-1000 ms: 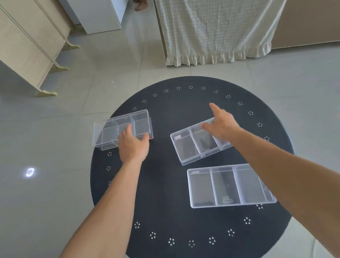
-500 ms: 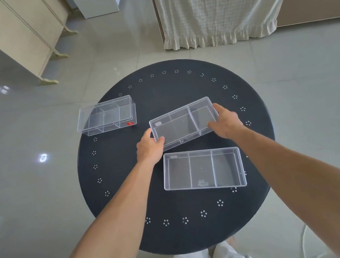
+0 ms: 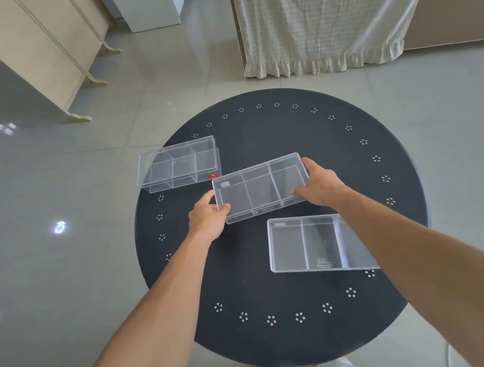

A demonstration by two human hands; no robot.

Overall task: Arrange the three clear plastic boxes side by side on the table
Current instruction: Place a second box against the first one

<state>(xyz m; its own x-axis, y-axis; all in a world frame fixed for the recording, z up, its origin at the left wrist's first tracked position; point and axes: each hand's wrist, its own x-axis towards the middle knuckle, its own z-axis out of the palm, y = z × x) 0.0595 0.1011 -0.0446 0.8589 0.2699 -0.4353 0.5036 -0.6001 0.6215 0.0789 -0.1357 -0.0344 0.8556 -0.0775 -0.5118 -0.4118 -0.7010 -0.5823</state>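
Three clear plastic boxes with three compartments each are on or over the round black table [image 3: 290, 338]. The middle box [image 3: 260, 189] is held tilted between both hands: my left hand [image 3: 207, 219] grips its near left corner, my right hand [image 3: 319, 186] its right end. The left box [image 3: 178, 163], with a small red sticker, rests at the table's far left edge, close to the held box's left corner. The near box [image 3: 305, 243] lies flat at the right, partly hidden under my right forearm.
The table stands on a glossy tiled floor. A beige folding screen [image 3: 36, 46] leans at the far left, a white cabinet [image 3: 151, 5] behind it, and a cream ruffled cloth [image 3: 321, 23] hangs over furniture beyond the table.
My left hand let go of the left box and took the middle box's left corner; my right hand closed on its right end. The middle box has moved left, toward the left box.
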